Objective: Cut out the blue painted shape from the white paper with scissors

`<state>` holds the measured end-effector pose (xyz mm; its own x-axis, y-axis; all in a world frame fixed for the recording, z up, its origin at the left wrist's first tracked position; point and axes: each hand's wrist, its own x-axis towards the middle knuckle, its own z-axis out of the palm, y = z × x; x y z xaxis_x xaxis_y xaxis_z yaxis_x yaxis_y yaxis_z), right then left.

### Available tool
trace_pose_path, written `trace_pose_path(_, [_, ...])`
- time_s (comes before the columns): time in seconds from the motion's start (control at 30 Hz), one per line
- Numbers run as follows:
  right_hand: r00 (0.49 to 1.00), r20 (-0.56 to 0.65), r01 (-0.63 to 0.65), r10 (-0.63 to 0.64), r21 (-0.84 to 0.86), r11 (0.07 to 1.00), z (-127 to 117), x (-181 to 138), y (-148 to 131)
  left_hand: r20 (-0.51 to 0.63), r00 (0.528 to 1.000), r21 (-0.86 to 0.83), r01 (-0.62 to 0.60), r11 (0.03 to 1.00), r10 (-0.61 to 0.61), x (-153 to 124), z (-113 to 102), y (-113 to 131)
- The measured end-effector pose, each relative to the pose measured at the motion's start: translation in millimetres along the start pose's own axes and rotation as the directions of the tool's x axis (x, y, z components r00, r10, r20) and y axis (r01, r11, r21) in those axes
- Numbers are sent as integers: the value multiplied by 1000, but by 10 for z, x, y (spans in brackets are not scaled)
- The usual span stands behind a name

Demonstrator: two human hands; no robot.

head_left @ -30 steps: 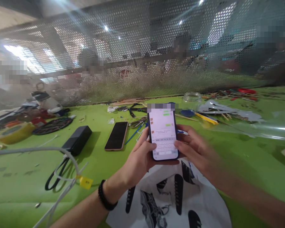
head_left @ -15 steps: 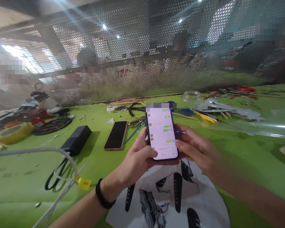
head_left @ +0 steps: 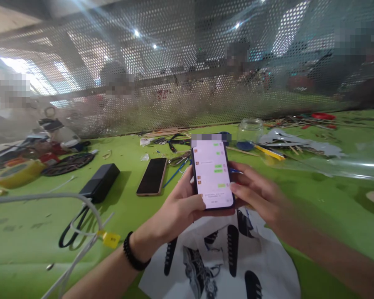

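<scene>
A smartphone [head_left: 212, 176] with a lit chat screen is held upright, tilted back, between my two hands. My left hand [head_left: 182, 203] wraps its lower left side, the thumb at the bottom left corner of the screen. On the other side my right hand [head_left: 257, 189] grips the right edge, thumb on the lower right; its other fingers are partly hidden behind the phone. Below the phone lies white paper [head_left: 268, 253] printed with black shapes and shoe-like pictures. A second phone [head_left: 152, 177], its screen dark, rests on the green table to the left of my hands.
A black power bank [head_left: 101, 182] with a strap and a white cable [head_left: 90, 224] lie at left, near yellow tape [head_left: 18, 174]. Behind are pliers [head_left: 174, 143], a glass jar [head_left: 249, 132] and a yellow cutter [head_left: 270, 152]. A perforated screen [head_left: 174, 91] stands along the back, with people beyond.
My left thumb has shifted slightly left at the screen's lower corner. The phone and my right hand stay almost where they were.
</scene>
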<state>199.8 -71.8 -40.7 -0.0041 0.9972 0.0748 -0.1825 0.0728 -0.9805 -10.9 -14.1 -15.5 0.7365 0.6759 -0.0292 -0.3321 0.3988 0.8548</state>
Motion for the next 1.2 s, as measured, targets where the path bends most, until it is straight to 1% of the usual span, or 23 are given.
trace_pose_path(0.13, [1000, 10, -15, 15, 1, 1000, 7, -8, -27, 37, 999, -24, 0, 1000, 1, 2, -24, 5])
trace_pose_path(0.23, [1000, 15, -3, 3, -10, 1000, 2, -6, -36, 14, 1000, -23, -5, 1000, 5, 6, -32, 6])
trace_pose_path(0.37, [999, 32, -22, 23, -28, 999, -3, 1, -40, -8, 1000, -51, -14, 999, 14, 20, -25, 0])
trace_pose_path(0.63, [1000, -15, -5, 5, -53, 999, -1, -4, 5, -25, 1000, -71, -17, 997, 15, 22, -25, -9])
trace_pose_path(0.87, [1000, 2, 2, -2, -37, 999, -3, -3, 3, -33, 999, -65, -21, 998, 19, 11, -3, 6])
trace_pose_path(1.0, [1000, -8, 26, -26, -11, 1000, -9, 32, 39, -48, 999, -58, -10, 998, 7, 12, 11, -7])
trace_pose_path(1.13, [998, -44, 31, -33, -54, 998, -15, 58, 61, -44, 999, -74, -8, 997, 5, 24, 15, -30])
trace_pose_path(1.2, [999, -44, 30, -33, -64, 997, -11, 50, 45, -40, 999, -92, -11, 996, 7, 32, 11, -42])
